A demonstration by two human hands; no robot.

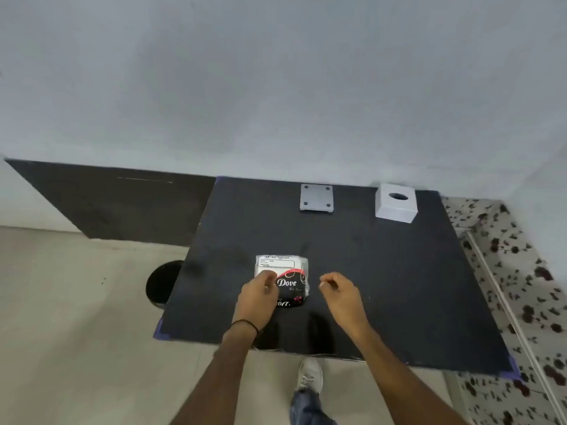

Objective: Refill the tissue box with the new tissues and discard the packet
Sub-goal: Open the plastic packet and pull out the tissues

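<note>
A packet of new tissues, white with a black and red "Dove" print, lies flat near the front middle of the black table. My left hand rests on the packet's near left corner, fingers curled over it. My right hand hovers just right of the packet, fingers loosely bent, holding nothing. The white cube tissue box cover with a round hole on top stands at the back right. Its flat white base plate lies apart from it at the back middle.
A round black bin stands on the floor left of the table, partly hidden by its edge. A dark panel lies against the grey wall at left. Speckled flooring runs along the right. My shoe shows below the table's front edge.
</note>
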